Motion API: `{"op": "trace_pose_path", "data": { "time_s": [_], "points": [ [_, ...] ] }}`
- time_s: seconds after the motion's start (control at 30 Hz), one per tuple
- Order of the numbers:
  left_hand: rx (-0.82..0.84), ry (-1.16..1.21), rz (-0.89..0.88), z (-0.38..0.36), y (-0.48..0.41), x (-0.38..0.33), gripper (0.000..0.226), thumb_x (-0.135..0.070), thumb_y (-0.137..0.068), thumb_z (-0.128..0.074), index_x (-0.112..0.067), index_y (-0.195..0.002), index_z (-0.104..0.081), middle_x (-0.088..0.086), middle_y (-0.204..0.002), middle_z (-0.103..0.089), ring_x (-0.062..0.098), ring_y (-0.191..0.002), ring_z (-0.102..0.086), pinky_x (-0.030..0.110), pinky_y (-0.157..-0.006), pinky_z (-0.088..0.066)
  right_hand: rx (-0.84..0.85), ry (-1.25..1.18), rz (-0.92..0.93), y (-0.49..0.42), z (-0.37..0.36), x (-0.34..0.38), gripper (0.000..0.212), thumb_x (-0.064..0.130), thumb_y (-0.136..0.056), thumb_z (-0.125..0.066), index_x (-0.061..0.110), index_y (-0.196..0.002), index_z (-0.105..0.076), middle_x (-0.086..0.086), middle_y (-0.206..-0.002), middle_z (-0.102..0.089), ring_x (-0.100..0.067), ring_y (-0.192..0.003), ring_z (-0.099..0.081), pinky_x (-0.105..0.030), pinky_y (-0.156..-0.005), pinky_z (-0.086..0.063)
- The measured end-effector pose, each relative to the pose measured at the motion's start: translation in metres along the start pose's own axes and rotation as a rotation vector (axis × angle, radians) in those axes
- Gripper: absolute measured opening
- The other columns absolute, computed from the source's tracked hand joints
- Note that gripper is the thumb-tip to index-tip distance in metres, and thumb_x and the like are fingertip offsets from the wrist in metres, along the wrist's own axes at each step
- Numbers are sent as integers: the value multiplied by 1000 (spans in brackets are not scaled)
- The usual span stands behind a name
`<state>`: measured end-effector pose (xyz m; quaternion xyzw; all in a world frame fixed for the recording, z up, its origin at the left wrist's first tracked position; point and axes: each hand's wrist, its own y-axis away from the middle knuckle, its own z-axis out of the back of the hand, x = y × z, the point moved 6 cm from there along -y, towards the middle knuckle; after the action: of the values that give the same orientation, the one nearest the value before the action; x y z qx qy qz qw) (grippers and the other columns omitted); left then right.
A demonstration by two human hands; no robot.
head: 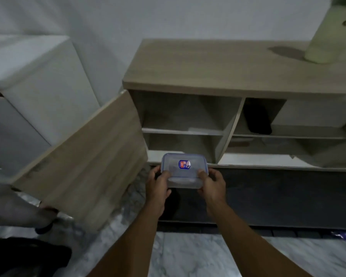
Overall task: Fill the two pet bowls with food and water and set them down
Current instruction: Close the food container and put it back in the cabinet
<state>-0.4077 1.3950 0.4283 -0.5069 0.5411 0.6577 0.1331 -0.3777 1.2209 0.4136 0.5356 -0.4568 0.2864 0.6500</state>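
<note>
A clear plastic container [185,170] with a blue-rimmed lid and a small blue and red sticker is held level in front of the open wooden cabinet [218,64]. My left hand [158,185] grips its left end and my right hand [213,186] grips its right end, thumbs on the lid. The container sits just outside the cabinet's lower left compartment. What it holds cannot be made out. No pet bowl is in view.
The cabinet door [84,164] swings open to the left. A dark object [258,118] stands in the upper right compartment. A pale green stand [328,35] rests on the cabinet top. White furniture [34,80] stands left. The floor is marble tile [188,254].
</note>
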Motion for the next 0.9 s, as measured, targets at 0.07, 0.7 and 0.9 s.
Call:
{"op": "trace_pose_path", "data": {
  "time_s": [0.07,0.7,0.9],
  "points": [
    [17,5,-28,1,-30,26,40,-24,-85,-61,-34,-123,-55,4,-117,-63,24,-107,-61,29,-69,-47,13,-8,28,-23,-6,-27,16,34,-81,-73,31,-91,-61,-8,-112,-65,-29,-99,-65,-54,-87,-56],
    [180,51,-324,-7,-184,87,44,-24,-74,-56,-36,-116,-61,0,-118,-65,21,-112,-61,31,-75,-49,29,-162,261,-144,-54,-117,39,35,-84,-74,19,-116,-59,-8,-110,-63,-24,-97,-68,-42,-81,-61],
    [165,16,-457,-15,-203,84,50,8,-82,-49,-32,-107,-66,-18,-86,-72,3,-80,-63,19,-62,-48,20,-160,275,-162,-64,-110,43,36,-84,-73,16,-120,-60,-9,-107,-66,-23,-94,-68,-42,-82,-60]
  ]
}}
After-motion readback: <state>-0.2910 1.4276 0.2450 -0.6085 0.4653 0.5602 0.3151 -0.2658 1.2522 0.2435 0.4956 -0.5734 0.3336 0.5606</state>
